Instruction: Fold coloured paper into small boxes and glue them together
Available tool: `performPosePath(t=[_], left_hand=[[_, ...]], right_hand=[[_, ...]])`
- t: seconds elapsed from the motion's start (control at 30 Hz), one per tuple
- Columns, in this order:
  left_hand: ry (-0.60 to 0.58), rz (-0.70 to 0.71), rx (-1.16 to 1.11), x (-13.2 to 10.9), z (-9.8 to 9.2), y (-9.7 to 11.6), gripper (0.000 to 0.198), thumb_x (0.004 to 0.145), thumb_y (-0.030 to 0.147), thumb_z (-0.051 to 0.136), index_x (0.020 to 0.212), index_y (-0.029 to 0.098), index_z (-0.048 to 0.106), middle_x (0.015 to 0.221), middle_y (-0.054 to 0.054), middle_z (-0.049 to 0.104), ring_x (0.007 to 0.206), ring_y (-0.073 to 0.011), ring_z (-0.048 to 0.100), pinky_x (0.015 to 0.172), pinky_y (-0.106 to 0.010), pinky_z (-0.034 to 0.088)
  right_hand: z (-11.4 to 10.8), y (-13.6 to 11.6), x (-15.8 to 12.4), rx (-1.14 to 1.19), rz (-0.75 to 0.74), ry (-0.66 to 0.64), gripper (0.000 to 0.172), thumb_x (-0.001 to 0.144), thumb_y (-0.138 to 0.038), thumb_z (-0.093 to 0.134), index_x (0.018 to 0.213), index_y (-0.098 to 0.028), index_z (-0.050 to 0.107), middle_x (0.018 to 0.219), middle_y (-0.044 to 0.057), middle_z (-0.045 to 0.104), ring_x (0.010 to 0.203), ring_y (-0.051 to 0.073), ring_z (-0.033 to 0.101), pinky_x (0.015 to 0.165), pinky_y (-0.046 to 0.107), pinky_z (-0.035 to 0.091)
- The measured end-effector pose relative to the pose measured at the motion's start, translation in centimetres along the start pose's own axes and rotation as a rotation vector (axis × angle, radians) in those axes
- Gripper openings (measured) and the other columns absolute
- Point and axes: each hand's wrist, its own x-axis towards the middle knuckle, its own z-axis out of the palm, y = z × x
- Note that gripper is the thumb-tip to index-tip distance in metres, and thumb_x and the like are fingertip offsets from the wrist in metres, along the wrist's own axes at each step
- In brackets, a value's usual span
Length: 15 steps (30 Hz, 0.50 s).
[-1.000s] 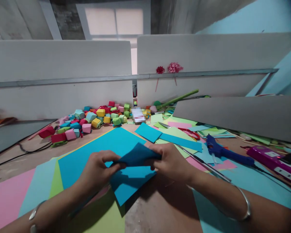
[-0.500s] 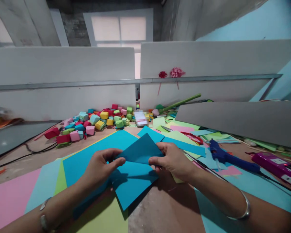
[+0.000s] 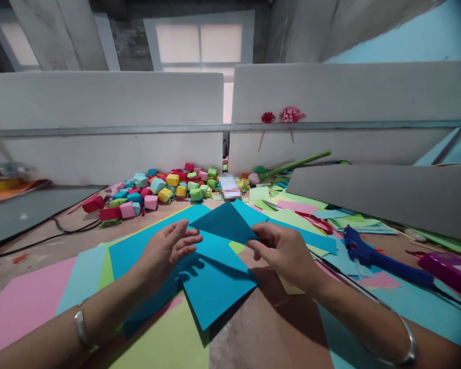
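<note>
A blue sheet of paper [image 3: 221,279] is partly folded, its far flap [image 3: 226,223] standing up as a darker triangle. My right hand [image 3: 284,251] pinches the right corner of that flap between thumb and fingers. To the left, my left hand [image 3: 167,248] is off the paper, fingers spread and casting a shadow on the sheet. Larger blue sheets [image 3: 138,256] lie under and behind it, over pink paper [image 3: 34,292], light blue paper [image 3: 86,271] and yellow-green paper [image 3: 169,338].
Small coloured paper cubes [image 3: 165,195] are heaped at the back. Red-handled scissors [image 3: 315,221], a blue glue gun [image 3: 384,261] with a cord and a purple device [image 3: 445,266] lie on the right. A grey board [image 3: 384,200] leans behind them. A black cable [image 3: 57,236] runs at left.
My left hand has let go of the flap's left side and opened. My right hand still grips the right corner. The view has shifted slightly left.
</note>
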Motion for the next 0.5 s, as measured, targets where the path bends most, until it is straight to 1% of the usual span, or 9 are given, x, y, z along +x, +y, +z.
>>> performPosePath(t=[0.07, 0.1, 0.17, 0.23, 0.3, 0.37, 0.43, 0.5], left_hand=[[-0.032, -0.133, -0.228, -0.5, 0.6, 0.3, 0.039, 0.089, 0.038, 0.063, 0.117, 0.013, 0.052, 0.111, -0.016, 0.067, 0.099, -0.0224, 0.07, 0.08, -0.028, 0.059], [-0.025, -0.193, -0.32, -0.7, 0.9, 0.3, 0.038, 0.091, 0.036, 0.062, 0.119, 0.012, 0.05, 0.112, -0.017, 0.067, 0.1, -0.0226, 0.07, 0.082, -0.028, 0.06], [0.022, -0.272, -0.42, -1.0, 1.3, 0.4, 0.032, 0.093, 0.032, 0.059, 0.116, 0.011, 0.052, 0.106, -0.015, 0.067, 0.095, -0.0206, 0.071, 0.08, -0.025, 0.06], [0.05, -0.311, -0.461, -1.2, 1.5, 0.3, 0.024, 0.094, 0.029, 0.058, 0.107, 0.01, 0.057, 0.093, -0.012, 0.068, 0.087, -0.0185, 0.072, 0.077, -0.022, 0.06], [0.029, -0.336, -0.461, -1.2, 1.5, 0.2, 0.021, 0.094, 0.028, 0.057, 0.099, 0.007, 0.06, 0.084, -0.012, 0.067, 0.081, -0.019, 0.073, 0.075, -0.023, 0.061], [-0.006, -0.358, -0.456, -1.2, 1.5, 0.2, 0.02, 0.095, 0.024, 0.054, 0.099, 0.006, 0.062, 0.088, -0.014, 0.069, 0.082, -0.0212, 0.073, 0.077, -0.028, 0.061], [-0.033, -0.37, -0.455, -1.2, 1.5, 0.4, 0.018, 0.095, 0.019, 0.051, 0.105, 0.008, 0.062, 0.096, -0.015, 0.07, 0.084, -0.0219, 0.073, 0.079, -0.033, 0.061], [-0.048, -0.374, -0.449, -1.0, 1.4, 0.5, 0.019, 0.095, 0.018, 0.051, 0.107, 0.01, 0.062, 0.096, -0.013, 0.072, 0.082, -0.0213, 0.073, 0.079, -0.036, 0.06]], right_hand=[[0.4, -0.3, -0.5, -0.156, -0.191, 0.073, 0.01, 0.085, -0.023, 0.061, 0.091, -0.019, 0.068, 0.076, 0.003, 0.071, 0.062, 0.015, 0.066, 0.058, 0.025, 0.049], [0.6, -0.4, -0.7, -0.202, -0.281, 0.103, 0.011, 0.085, -0.02, 0.061, 0.092, -0.019, 0.068, 0.079, 0.003, 0.072, 0.065, 0.016, 0.067, 0.06, 0.026, 0.05], [1.1, -0.4, -1.0, -0.239, -0.418, 0.149, 0.014, 0.086, -0.017, 0.059, 0.096, -0.019, 0.068, 0.083, 0.004, 0.074, 0.07, 0.016, 0.069, 0.062, 0.025, 0.052], [1.5, -0.3, -1.2, -0.263, -0.487, 0.173, 0.015, 0.087, -0.015, 0.058, 0.098, -0.019, 0.068, 0.088, 0.004, 0.075, 0.072, 0.016, 0.07, 0.064, 0.024, 0.053], [1.7, -0.1, -1.2, -0.301, -0.534, 0.179, 0.017, 0.088, -0.013, 0.056, 0.099, -0.019, 0.067, 0.09, 0.005, 0.076, 0.073, 0.016, 0.071, 0.065, 0.024, 0.054], [1.8, 0.2, -1.2, -0.342, -0.605, 0.175, 0.017, 0.09, -0.012, 0.053, 0.1, -0.018, 0.066, 0.089, 0.006, 0.076, 0.074, 0.017, 0.072, 0.066, 0.025, 0.055], [1.7, 0.2, -1.2, -0.372, -0.67, 0.154, 0.018, 0.092, -0.014, 0.05, 0.102, -0.017, 0.065, 0.089, 0.007, 0.076, 0.077, 0.019, 0.073, 0.066, 0.027, 0.056], [1.5, 0.1, -1.3, -0.379, -0.684, 0.116, 0.02, 0.093, -0.023, 0.053, 0.109, -0.016, 0.062, 0.092, 0.009, 0.076, 0.079, 0.021, 0.073, 0.067, 0.029, 0.058]])
